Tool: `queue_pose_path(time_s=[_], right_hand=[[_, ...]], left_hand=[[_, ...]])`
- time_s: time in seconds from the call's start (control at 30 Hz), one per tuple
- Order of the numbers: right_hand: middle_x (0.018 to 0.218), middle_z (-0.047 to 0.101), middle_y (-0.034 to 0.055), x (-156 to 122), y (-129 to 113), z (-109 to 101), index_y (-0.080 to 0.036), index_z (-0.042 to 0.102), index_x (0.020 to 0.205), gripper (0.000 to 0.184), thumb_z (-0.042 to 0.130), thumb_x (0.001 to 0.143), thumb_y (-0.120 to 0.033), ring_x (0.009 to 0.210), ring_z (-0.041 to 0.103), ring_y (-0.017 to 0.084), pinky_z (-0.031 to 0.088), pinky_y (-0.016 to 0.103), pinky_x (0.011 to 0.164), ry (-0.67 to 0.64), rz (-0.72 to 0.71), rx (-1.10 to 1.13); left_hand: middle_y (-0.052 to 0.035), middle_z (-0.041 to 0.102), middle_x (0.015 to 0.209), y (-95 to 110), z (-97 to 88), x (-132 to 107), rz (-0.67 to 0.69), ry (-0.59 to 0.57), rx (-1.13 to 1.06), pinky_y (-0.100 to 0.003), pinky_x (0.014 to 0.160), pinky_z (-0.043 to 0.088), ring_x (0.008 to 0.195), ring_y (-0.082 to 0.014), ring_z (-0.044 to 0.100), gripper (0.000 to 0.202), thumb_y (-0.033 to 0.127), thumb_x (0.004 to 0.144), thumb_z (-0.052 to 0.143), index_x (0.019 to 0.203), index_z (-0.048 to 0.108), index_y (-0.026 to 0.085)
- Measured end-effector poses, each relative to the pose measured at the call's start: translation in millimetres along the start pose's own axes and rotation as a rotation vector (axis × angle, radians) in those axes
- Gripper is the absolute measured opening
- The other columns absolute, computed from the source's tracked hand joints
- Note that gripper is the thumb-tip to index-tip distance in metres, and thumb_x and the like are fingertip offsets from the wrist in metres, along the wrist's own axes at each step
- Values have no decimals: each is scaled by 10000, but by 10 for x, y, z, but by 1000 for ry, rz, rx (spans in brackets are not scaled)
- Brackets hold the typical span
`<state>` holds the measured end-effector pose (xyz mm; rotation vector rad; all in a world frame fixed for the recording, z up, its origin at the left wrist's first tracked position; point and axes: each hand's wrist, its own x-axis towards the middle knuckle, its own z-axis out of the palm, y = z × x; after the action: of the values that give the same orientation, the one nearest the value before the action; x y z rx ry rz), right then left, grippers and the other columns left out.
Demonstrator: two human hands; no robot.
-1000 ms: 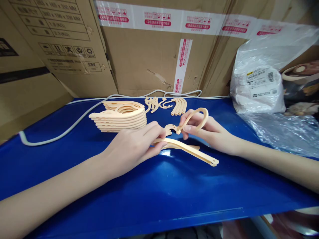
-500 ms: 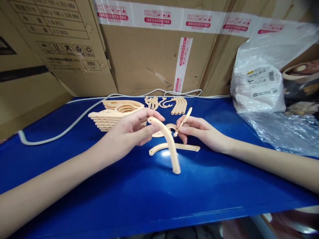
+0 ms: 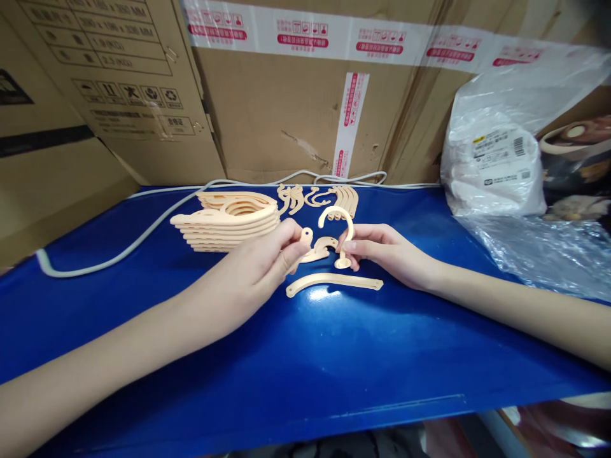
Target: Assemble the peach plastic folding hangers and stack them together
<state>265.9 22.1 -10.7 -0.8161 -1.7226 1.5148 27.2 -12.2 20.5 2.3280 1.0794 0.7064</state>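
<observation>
Person's L hand [image 3: 258, 270] has its grip closed to a narrow pinch, thumb vs fingers, on a cream pc w/ a hole [image 3: 307, 234]; only the holed end shows, rest hidden by the hand. This hand is just R of the stack of cream pcs [image 3: 224, 229] and a bit nearer the wearer, overlapping its R end in view; can't tell if they touch.

R hand [image 3: 382, 248] is well R of the stack. Its grip is also a narrow pinch, on a cream hook [image 3: 352, 228] nr its flared base; hook is upright, base down, curve on top, open end pointing L toward the stack.

Btwn the hands, R of the stack, a curved cream pc w/ a hole [image 3: 324, 247] lies partly hidden behind the L fingers. A loose cream bar [image 3: 334, 278] lies flat on the blue counter [image 3: 310, 381], R of the stack & nearer the wearer, touching neither hand.

Behind & R of the stack: small curved pcs [image 3: 296, 200], then a thin C-shaped pc [image 3: 309, 198], then a row of curved bars [image 3: 344, 200], partly behind the hook in view. White cable [image 3: 71, 274] runs L of the stack & on behind it. Farther behind: cardboard box [image 3: 277, 102] w/ red-and-white tape. Far R of the stack: clear plastic bag [image 3: 501, 159] w/ a printed label, crumpled plastic [image 3: 534, 254] in front of it.
</observation>
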Motion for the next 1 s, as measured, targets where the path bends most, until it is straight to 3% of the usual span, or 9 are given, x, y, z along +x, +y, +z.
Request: queue_pose_path(time_s=[0.1, 0.23, 0.5, 0.67, 1.0], right_hand=[[725, 628, -30, 5, -12, 4, -159, 688, 803, 108, 667, 851, -253, 638, 542, 65, 439, 210, 647, 4, 6, 25], [704, 649, -31, 1, -9, -4, -164, 713, 800, 110, 680, 846, -259, 634, 555, 59, 447, 198, 652, 2, 9, 30], [767, 723, -14, 1, 31, -37, -179, 733, 884, 123, 715, 825, -286, 670, 627, 76, 488, 206, 675, -12, 34, 52], [793, 738, 9, 3, 54, -55, -163, 738, 906, 175, 729, 801, -303, 675, 650, 96, 516, 236, 698, 24, 48, 38], [685, 726, 4, -4, 18, -41, -157, 712, 800, 105, 727, 764, -254, 573, 617, 91, 500, 232, 620, 59, 63, -1]], left_hand=[[25, 500, 670, -25, 33, -7, 33, -36, 319, -269, 562, 295, 593, -137, 468, 333, 407, 1017, 326, 786, 443, 198], [14, 519, 639, -110, 64, 4, 77, -84, 488, -275, 548, 235, 571, -149, 475, 358, 379, 1014, 317, 751, 476, 194], [52, 444, 556, -158, 138, -36, 267, 26, 517, -268, 509, 186, 473, -119, 416, 253, 275, 957, 392, 715, 394, 201], [61, 448, 541, -163, 154, -26, 289, 38, 540, -265, 486, 181, 441, -120, 417, 209, 242, 948, 360, 747, 400, 205], [54, 461, 539, -172, 153, -16, 277, -5, 512, -266, 479, 198, 448, -118, 411, 196, 244, 925, 346, 735, 380, 210]])
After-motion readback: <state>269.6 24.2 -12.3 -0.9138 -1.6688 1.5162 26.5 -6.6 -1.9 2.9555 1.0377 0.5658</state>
